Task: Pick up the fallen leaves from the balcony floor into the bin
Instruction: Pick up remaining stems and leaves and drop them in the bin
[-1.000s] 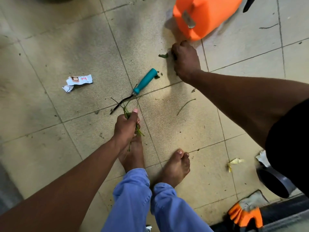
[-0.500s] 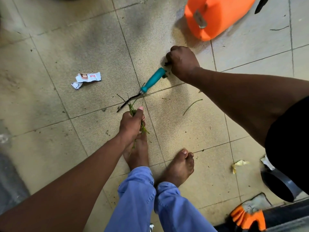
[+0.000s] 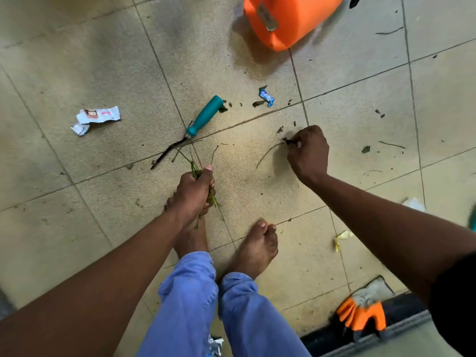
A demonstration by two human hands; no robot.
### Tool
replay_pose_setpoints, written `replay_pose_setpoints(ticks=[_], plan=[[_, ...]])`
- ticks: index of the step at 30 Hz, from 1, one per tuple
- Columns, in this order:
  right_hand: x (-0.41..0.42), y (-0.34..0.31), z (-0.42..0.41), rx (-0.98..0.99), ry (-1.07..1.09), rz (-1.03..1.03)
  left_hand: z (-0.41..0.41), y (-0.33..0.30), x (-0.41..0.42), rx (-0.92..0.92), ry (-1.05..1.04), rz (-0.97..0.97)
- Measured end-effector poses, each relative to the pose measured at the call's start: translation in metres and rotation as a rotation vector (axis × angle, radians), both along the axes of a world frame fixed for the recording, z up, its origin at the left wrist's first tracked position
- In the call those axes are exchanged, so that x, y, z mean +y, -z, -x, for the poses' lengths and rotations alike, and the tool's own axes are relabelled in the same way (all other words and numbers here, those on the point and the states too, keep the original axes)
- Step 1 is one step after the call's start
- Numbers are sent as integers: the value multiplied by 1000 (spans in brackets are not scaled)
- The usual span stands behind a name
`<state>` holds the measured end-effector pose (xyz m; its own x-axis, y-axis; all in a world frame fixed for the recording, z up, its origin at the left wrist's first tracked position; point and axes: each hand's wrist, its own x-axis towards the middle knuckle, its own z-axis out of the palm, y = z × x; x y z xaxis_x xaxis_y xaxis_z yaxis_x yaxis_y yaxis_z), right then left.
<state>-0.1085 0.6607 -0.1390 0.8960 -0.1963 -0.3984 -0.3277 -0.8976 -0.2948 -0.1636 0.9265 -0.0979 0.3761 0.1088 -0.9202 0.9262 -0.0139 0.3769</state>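
Landmark: a teal-handled tool (image 3: 198, 124) lay flat on the tiled floor (image 3: 103, 60), its dark metal end pointing toward the person's feet and to the left; all places below were taken from it.
Left hand: the left hand (image 3: 193, 191) was clenched round a bunch of green stems (image 3: 195, 171), just below the tool's metal end and above the left foot (image 3: 192, 238); the stems stuck out above and below the fist.
Right hand: the right hand (image 3: 307, 153) was to the right of the tool, fingers curled and pinching a dark leaf scrap (image 3: 288, 141) at the floor; a thin curved stem (image 3: 268, 153) ran from that pinch down to the left, and whether it was gripped too could not be told.
Loose leaf bits: small dark fragments (image 3: 257, 103) lay just right of the tool's handle end, with more (image 3: 365, 149) scattered well to the right, past the right hand.
Bin: an orange container (image 3: 291, 19) stood above and to the right of the tool, well apart from both hands, cut off by the top edge.
Litter: a torn white wrapper (image 3: 98, 117) lay to the left of the tool; a blue wrapper (image 3: 266, 95) lay just right of the handle; a yellow scrap (image 3: 341, 238) lay far below and right.
Glove: an orange and grey glove (image 3: 363, 310) lay at the lower right against a dark sill.
Person: barefoot, in blue trousers (image 3: 206, 305), standing below the tool.
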Motion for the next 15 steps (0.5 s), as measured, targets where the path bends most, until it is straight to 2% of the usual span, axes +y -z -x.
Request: replay_pose_setpoints(ticks=[5, 11, 15], plan=[[7, 16, -13, 7, 12, 16, -1, 0, -2, -8, 50, -6], [14, 10, -17, 37, -171, -98, 0, -1, 1, -18, 77, -8], [10, 11, -29, -57, -167, 16, -1, -2, 2, -24, 73, -4]])
